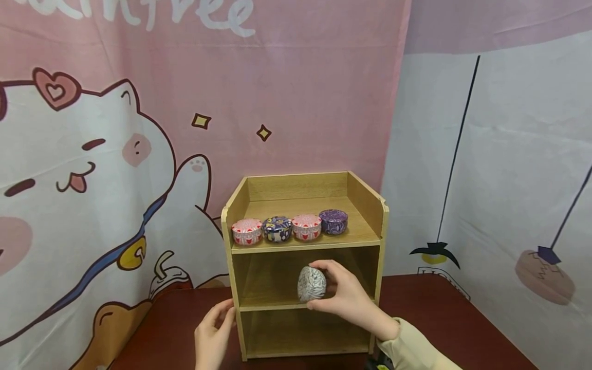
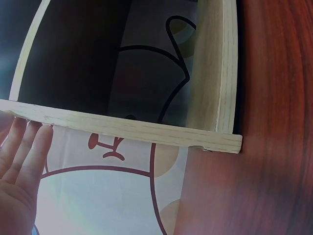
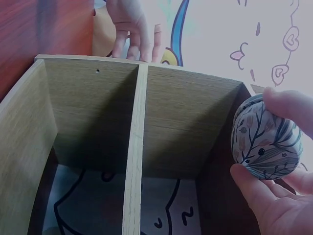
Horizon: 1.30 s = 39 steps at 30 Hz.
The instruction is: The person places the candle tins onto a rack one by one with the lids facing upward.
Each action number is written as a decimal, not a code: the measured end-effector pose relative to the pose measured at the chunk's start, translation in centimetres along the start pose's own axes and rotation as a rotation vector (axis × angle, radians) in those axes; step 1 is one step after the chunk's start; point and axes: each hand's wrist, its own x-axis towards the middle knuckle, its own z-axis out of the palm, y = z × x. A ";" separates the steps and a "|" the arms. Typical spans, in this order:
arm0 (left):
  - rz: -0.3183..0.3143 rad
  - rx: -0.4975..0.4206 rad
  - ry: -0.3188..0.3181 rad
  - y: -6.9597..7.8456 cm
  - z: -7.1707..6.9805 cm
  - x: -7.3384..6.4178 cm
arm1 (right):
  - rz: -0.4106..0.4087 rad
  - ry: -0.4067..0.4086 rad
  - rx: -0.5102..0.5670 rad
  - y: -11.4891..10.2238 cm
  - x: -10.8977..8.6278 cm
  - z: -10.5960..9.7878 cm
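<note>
My right hand (image 1: 344,295) pinches a small round tin (image 1: 311,284) between thumb and fingers, in front of the middle compartment of a wooden shelf unit (image 1: 296,187). The tin is tipped on its side; the right wrist view shows a leaf-and-branch pattern on its pale face. At the unit's left side, my left hand (image 1: 214,331) touches the outer panel with its fingers (image 2: 34,156) fairly straight. On the top board stand two pink-and-red tins, one (image 1: 247,232) at the left end, plus a navy floral tin (image 1: 277,229) and a purple tin (image 1: 334,222).
Under the unit is a dark red table (image 1: 425,313). A pink curtain (image 1: 314,103) with a cartoon cat hangs behind, and a pale curtain (image 1: 522,154) to the right. Raised walls edge the top board at the sides and back. A dark object (image 1: 380,363) lies by the right sleeve.
</note>
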 end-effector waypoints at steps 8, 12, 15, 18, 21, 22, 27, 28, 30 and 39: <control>-0.009 -0.009 0.005 0.2 0.0 0.0 | 0.037 0.024 0.068 -0.3 -0.1 -0.3; 0.004 -0.015 0.014 0.3 0.0 0.0 | 0.060 0.037 0.130 -0.2 0.0 -0.4; 0.005 -0.013 0.012 0.4 -0.1 0.0 | 0.064 0.046 0.159 -0.1 -0.1 -0.4; 0.001 -0.009 0.008 0.3 -0.1 0.0 | 0.058 0.051 0.167 0.0 -0.1 -0.4; 0.003 -0.014 0.003 0.3 -0.1 0.0 | 0.055 0.060 0.160 0.1 -0.2 -0.4; 0.005 -0.019 0.002 0.2 -0.1 0.0 | 0.054 0.067 0.153 0.1 -0.2 -0.4; 0.014 -0.030 0.006 0.1 0.1 -0.1 | 0.050 0.105 0.112 0.2 -0.4 -0.4; 0.012 -0.029 0.008 0.1 0.1 -0.1 | 0.047 0.112 0.106 0.2 -0.4 -0.4; 0.015 -0.032 0.009 0.1 0.0 -0.1 | 0.046 0.128 0.100 0.1 -0.5 -0.4; -0.010 -0.028 -0.007 0.3 0.0 0.0 | 0.070 0.198 0.149 -0.4 -0.4 -0.6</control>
